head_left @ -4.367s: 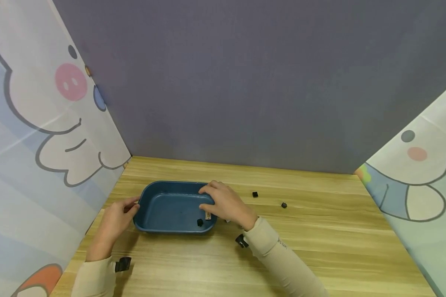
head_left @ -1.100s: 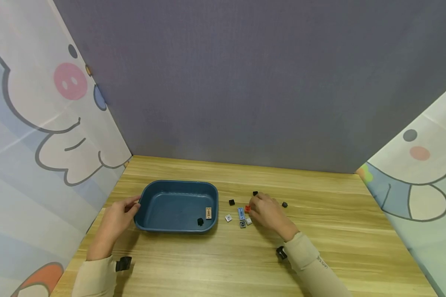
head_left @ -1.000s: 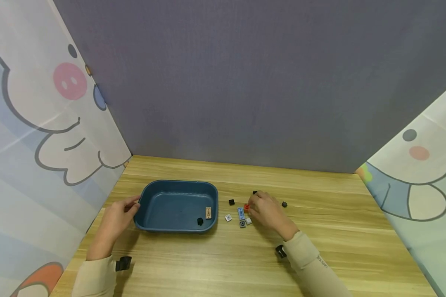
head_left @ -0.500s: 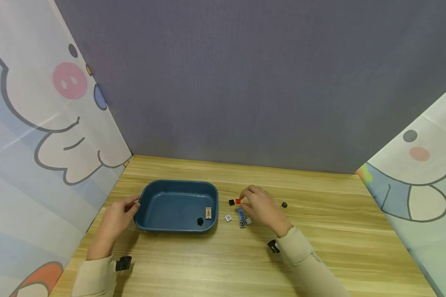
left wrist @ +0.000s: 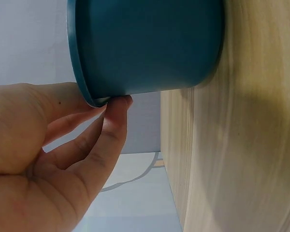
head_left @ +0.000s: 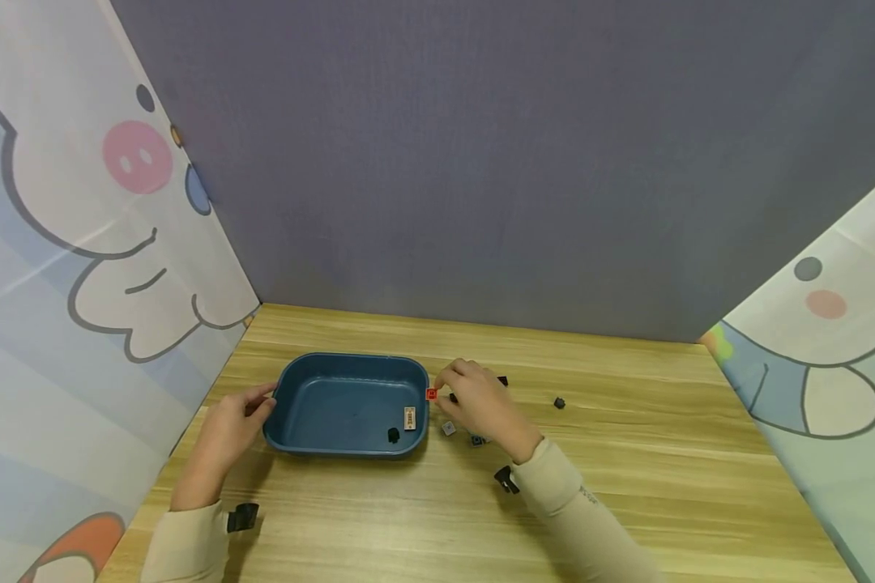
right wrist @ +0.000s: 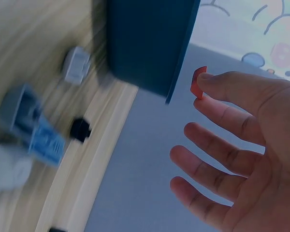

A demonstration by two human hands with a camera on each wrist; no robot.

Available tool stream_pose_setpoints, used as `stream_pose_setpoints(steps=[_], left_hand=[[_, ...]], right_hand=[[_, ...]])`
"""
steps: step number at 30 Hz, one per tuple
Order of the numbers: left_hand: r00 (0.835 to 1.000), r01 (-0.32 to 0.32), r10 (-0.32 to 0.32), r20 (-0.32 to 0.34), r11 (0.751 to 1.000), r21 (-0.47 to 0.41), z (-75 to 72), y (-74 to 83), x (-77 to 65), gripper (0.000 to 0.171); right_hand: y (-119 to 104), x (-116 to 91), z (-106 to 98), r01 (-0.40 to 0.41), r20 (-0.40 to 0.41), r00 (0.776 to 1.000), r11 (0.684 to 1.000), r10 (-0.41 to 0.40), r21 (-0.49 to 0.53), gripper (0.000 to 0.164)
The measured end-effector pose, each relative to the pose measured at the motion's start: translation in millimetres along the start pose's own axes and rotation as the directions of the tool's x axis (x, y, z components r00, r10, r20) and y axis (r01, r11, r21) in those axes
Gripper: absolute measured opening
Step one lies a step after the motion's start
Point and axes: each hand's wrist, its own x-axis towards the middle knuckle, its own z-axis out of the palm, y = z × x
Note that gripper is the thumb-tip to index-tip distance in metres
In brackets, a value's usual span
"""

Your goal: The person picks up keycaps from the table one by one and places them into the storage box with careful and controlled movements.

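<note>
My right hand (head_left: 481, 405) pinches a small red keycap (head_left: 431, 394) between thumb and index finger, right by the right rim of the blue tray (head_left: 335, 409). In the right wrist view the red keycap (right wrist: 197, 84) is held above rim height, and the other fingers spread apart. My left hand (head_left: 228, 429) grips the tray's left rim; the left wrist view has the rim between thumb and fingers. Inside the tray, a beige keycap (head_left: 410, 419) and a black keycap (head_left: 394, 436) lie toward the right end.
On the table right of the tray are a white keycap (right wrist: 77, 65), a black one (right wrist: 80, 129), a long blue one (right wrist: 47, 142), a grey one (right wrist: 13, 106) and another white one (right wrist: 12, 166). Two black pieces (head_left: 559, 402) (head_left: 503, 380) lie farther right. A grey partition (head_left: 467, 162) stands behind.
My right hand has picked up the red keycap from among the loose ones and carried it left to the tray's rim. The left hand has stayed at the left rim.
</note>
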Motion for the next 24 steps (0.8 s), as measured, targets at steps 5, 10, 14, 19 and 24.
stream_pose_setpoints(steps=[5,10,14,19,24], left_hand=[[1.000,-0.002,0.002,-0.008,1.000,0.002,-0.4,0.4,-0.4,0.032],[1.000,-0.012,0.012,-0.012,1.000,0.002,0.1,0.5,-0.2,0.032],[1.000,-0.017,0.016,-0.010,1.000,-0.001,-0.1,0.9,-0.3,0.032],[1.000,-0.006,0.006,-0.001,1.000,-0.005,-0.8,0.5,-0.7,0.033],[1.000,-0.011,0.011,-0.008,1.000,-0.004,-0.3,0.3,-1.0,0.032]], right_hand=[[-13.9,4.7,2.8,0.047,0.013,0.999,0.999,-0.047,-0.003,0.016],[-24.9,5.1,6.5,0.093,0.031,0.995,0.996,-0.092,-0.016,0.018],[-28.2,3.2,11.0,0.101,0.046,0.994,0.995,-0.100,-0.019,0.017],[-30.0,1.2,13.1,0.093,0.052,0.994,0.996,-0.093,-0.002,0.018],[-29.8,0.2,14.4,0.095,0.046,0.994,0.995,-0.095,0.006,0.023]])
